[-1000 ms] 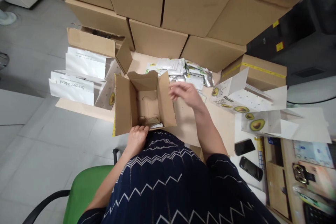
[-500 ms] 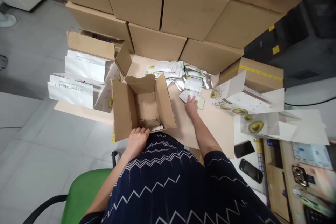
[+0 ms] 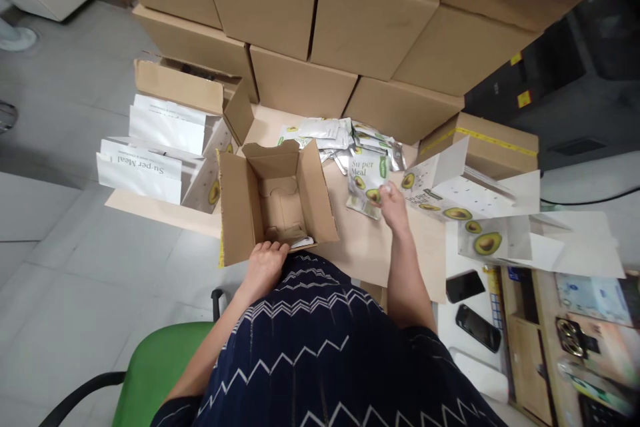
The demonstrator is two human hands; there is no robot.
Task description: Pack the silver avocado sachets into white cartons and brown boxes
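Since the frame just before, the right hand point(image 3: 394, 205) has moved slightly toward the right edge of the bench point(image 3: 400, 260), and a flat pouch point(image 3: 367, 177) now tips up with its printed avocado face showing. The left hand point(image 3: 267, 265) has stayed at the open carton point(image 3: 280, 203).

The right hand grasps the pouch at its lower right corner, thumb on the print. Another packet point(image 3: 364, 207) seems to peep out beneath; I cannot tell whether it is held too. Fingers of the left hand curl over the carton's near wall, gripping it by the near edge of the bench.

I judge the step in hand to be picking up the pouch with the carton kept steady. The next move calls for a sure pinch on that corner, and any path leftward needs height over the splayed right flap point(image 3: 319, 193).

A pile of pouches point(image 3: 325, 130) crowds the far edge under stacked brown boxes point(image 3: 280, 77), and a dotted white box point(image 3: 423, 180) blocks the right edge. The freest room lies toward the near right corner. The left flap point(image 3: 237, 207) juts past the near edge.
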